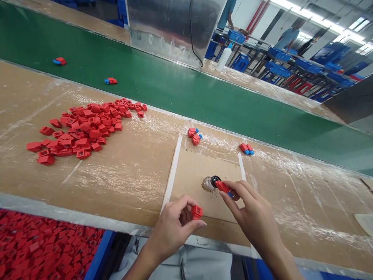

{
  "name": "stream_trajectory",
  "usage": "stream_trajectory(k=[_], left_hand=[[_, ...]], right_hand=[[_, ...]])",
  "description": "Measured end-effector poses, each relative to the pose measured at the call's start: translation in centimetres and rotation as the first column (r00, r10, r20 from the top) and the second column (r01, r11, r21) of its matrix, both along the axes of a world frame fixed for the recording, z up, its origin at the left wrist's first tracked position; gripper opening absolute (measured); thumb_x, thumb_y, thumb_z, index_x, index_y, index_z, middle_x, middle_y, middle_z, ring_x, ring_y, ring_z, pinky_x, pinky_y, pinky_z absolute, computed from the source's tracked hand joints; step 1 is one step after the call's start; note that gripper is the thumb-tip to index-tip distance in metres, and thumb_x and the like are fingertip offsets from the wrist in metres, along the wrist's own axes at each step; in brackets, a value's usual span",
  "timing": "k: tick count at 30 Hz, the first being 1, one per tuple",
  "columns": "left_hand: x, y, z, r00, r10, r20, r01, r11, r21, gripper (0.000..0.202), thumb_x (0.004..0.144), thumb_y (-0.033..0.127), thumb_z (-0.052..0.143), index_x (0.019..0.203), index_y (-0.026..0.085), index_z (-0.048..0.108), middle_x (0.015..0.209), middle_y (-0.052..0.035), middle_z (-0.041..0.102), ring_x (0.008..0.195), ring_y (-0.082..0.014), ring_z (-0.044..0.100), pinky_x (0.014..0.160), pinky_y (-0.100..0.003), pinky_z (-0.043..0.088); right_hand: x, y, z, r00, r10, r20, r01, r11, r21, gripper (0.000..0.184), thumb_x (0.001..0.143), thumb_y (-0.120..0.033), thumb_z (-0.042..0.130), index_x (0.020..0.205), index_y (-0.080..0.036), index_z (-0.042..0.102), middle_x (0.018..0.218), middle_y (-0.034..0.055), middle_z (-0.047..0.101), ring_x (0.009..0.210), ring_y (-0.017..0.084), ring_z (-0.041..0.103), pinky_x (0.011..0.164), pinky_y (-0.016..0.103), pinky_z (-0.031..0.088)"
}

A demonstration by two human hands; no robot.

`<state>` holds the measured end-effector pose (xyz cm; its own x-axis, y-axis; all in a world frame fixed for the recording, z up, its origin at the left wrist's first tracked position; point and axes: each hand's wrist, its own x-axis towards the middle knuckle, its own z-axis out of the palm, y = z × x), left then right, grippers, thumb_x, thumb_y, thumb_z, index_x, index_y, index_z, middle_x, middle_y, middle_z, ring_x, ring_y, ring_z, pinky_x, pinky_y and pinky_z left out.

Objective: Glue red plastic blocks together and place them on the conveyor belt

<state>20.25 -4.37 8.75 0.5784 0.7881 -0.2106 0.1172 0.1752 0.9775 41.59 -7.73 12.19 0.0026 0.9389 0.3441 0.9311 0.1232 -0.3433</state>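
From my remote seat: the right hand (252,208), wrist angled forward, has its grip closed in a pinch on a red plastic part (222,187) with a blue end. The part's tip meets a round black cap (215,180) beside a small glass jar (208,184), and brown specks (214,203) lie scattered below them. The left hand (171,229) is curled just beside it, its grip closed on a hollow red block (197,212) held between thumb and fingertips.

Both hands work over a cardboard sheet (204,175) edged by white tape strips (171,175), with the wrists crossing the near edge of the worktop (305,202). Just past the sheet's far edge sit two small sets of red and blue parts (194,135) (246,149). A large heap of red blocks (84,128) lies well to the left.

The worktop's far edge runs along a green conveyor belt (175,81), which carries two red and blue parts (110,81) (60,61). Below the near edge, at lower left, a blue-rimmed bin (100,252) brims with red blocks. At upper right, a co-worker in a blue shirt (287,39) stands among blue crates (278,54) on racks.
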Motion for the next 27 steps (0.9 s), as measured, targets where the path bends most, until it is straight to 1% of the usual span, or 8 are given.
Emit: stream_trajectory(k=[6,10,17,19,24,27], left_hand=[[0.0,0.0,0.0,1.000,0.004,0.008,-0.004,1.000,-0.015,0.020,0.079,0.030,0.074,0.086,0.019,0.059,0.070,0.0043,0.056,0.062,-0.0104,0.047,0.058,-0.021,0.038],[0.0,0.0,0.0,1.000,0.012,0.006,-0.012,1.000,-0.016,0.020,0.078,0.030,0.074,0.086,0.019,0.060,0.070,0.0039,0.056,0.062,-0.0106,0.048,0.057,-0.021,0.037],[0.0,0.0,-0.1,1.000,0.006,0.015,-0.005,0.999,-0.032,0.020,0.079,0.031,0.074,0.086,0.019,0.059,0.071,0.0044,0.055,0.063,-0.0106,0.047,0.059,-0.022,0.037],[0.0,0.0,-0.1,1.000,0.005,0.019,-0.005,1.000,-0.028,0.020,0.079,0.031,0.073,0.086,0.019,0.059,0.072,0.0041,0.056,0.064,-0.0109,0.047,0.059,-0.022,0.038],[0.0,-0.1,-0.1,1.000,0.008,0.010,-0.007,1.000,-0.024,0.018,0.080,0.030,0.072,0.087,0.019,0.060,0.072,0.0034,0.056,0.064,-0.0114,0.049,0.059,-0.022,0.038],[-0.1,-0.1,-0.1,1.000,0.014,0.006,-0.014,1.000,-0.026,0.018,0.079,0.029,0.072,0.087,0.019,0.061,0.073,0.0029,0.058,0.065,-0.0117,0.050,0.059,-0.022,0.039]], right_hand=[[-0.2,0.1,0.2,0.999,0.003,0.050,-0.002,1.000,-0.020,0.016,0.100,-0.032,0.050,0.107,-0.021,0.060,0.092,0.0031,0.063,0.073,0.016,0.062,0.063,0.026,0.047],[-0.2,0.0,0.1,0.998,0.013,0.068,-0.012,1.000,-0.011,0.016,0.100,-0.032,0.049,0.108,-0.021,0.060,0.093,0.0036,0.064,0.076,0.017,0.064,0.065,0.026,0.048],[-0.2,0.4,0.5,0.999,0.019,0.036,-0.020,0.999,0.037,0.015,0.100,-0.029,0.052,0.109,-0.021,0.060,0.095,0.0039,0.064,0.082,0.017,0.064,0.069,0.026,0.048],[-0.2,0.4,0.6,0.999,0.024,0.038,-0.025,0.999,0.033,0.015,0.100,-0.029,0.051,0.108,-0.021,0.060,0.095,0.0041,0.064,0.082,0.017,0.064,0.069,0.027,0.048],[-0.1,0.3,0.8,0.999,0.019,0.026,-0.020,0.999,0.031,0.016,0.100,-0.030,0.050,0.107,-0.021,0.061,0.095,0.0053,0.065,0.080,0.018,0.064,0.068,0.027,0.049],[0.1,0.4,1.1,1.000,-0.001,-0.002,0.002,0.999,0.045,0.019,0.099,-0.033,0.051,0.111,-0.021,0.060,0.093,0.0049,0.064,0.074,0.017,0.063,0.068,0.028,0.049]])
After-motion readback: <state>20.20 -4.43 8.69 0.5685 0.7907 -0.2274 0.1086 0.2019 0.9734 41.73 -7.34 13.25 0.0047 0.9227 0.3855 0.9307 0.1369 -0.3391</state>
